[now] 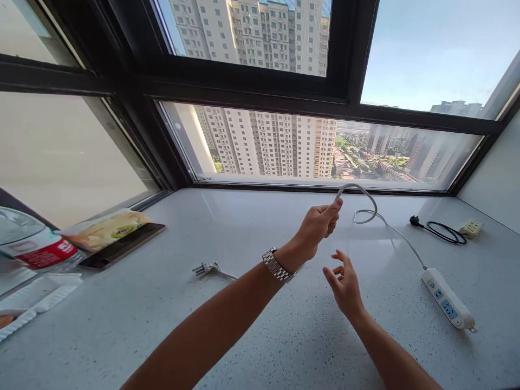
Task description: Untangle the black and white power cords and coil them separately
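My left hand [319, 225], with a metal watch on its wrist, is closed on the white cable [365, 203] of a power strip and lifts a loop of it off the speckled counter [162, 292]. The cable runs right to the white power strip [447, 299] lying near the right edge. Its white plug [205, 268] lies on the counter to the left of my forearm. My right hand [345, 284] hovers just below the left one, fingers apart and slightly curled, holding nothing.
A black cord with plug [441, 230] and a small beige adapter [471, 227] lie at the back right. At the left are a phone or tablet [122, 246] with a snack packet [105, 230] on it, a plastic bottle [36, 246] and white wrapping [36, 298]. A window runs along the back.
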Demonstrator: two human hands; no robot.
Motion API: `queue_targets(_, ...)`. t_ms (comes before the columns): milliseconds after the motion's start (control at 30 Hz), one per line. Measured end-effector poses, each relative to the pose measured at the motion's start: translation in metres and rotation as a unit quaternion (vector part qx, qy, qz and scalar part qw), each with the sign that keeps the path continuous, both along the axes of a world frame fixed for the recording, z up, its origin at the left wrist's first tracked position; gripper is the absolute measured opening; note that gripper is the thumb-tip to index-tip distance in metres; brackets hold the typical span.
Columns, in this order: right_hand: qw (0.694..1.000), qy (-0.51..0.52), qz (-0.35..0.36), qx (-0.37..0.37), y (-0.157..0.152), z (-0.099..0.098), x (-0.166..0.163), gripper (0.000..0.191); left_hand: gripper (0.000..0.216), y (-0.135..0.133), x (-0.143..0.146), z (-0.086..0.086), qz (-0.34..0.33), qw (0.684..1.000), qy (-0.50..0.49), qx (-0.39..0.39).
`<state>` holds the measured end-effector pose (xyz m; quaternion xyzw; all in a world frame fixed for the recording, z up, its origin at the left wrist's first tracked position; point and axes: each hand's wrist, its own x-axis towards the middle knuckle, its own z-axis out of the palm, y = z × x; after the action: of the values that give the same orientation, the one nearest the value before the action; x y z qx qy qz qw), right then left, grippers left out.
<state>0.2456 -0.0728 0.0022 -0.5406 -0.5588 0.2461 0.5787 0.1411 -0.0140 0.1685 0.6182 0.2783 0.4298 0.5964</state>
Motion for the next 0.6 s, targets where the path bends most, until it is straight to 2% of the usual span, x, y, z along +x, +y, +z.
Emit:
queue_targets(67, 0.993, 0.055, 0.063, -0.088, 0.005, -0.006, -0.011, 0.073, 0.060, -0.015, 0.003, 0.008, -0.034, 0.994, -0.070, -0.072)
queue_targets(100, 0.985, 0.073, 0.108, -0.117, 0.006, -0.007, -0.014, 0.077, 0.060, -0.022, 0.004, 0.011, -0.046, 0.989, -0.100, -0.094)
queue_targets(200, 0.941, 0.107, 0.247, -0.204, 0.003, -0.004, -0.020, 0.062, 0.060, -0.033, 0.005, 0.022, -0.047, 0.979, -0.172, -0.095)
queue_targets(267, 0.904, 0.128, 0.312, -0.262, -0.005, 0.003, -0.019, 0.047, 0.061, -0.028, -0.002, 0.033, -0.011, 0.976, -0.207, -0.063)
queue_targets(333, 0.869, 0.139, 0.357, -0.312, -0.017, 0.013, -0.012, 0.044, 0.061, -0.015, -0.017, 0.046, 0.039, 0.972, -0.229, -0.030)
queue_targets(433, 0.819, 0.170, 0.402, -0.373, -0.036, 0.035, 0.012, 0.050, 0.060, 0.009, -0.050, 0.059, 0.088, 0.972, -0.219, -0.011)
queue_targets(500, 0.801, 0.196, 0.403, -0.396, -0.050, 0.055, 0.036, 0.053, 0.058, 0.019, -0.073, 0.057, 0.091, 0.977, -0.191, -0.020)
queue_targets(533, 0.805, 0.199, 0.395, -0.396, -0.057, 0.067, 0.048, 0.054, 0.056, 0.022, -0.084, 0.053, 0.089, 0.980, -0.178, -0.028)
queue_targets(600, 0.834, 0.183, 0.355, -0.381, -0.070, 0.094, 0.073, 0.050, 0.051, 0.023, -0.101, 0.040, 0.083, 0.983, -0.155, -0.047)
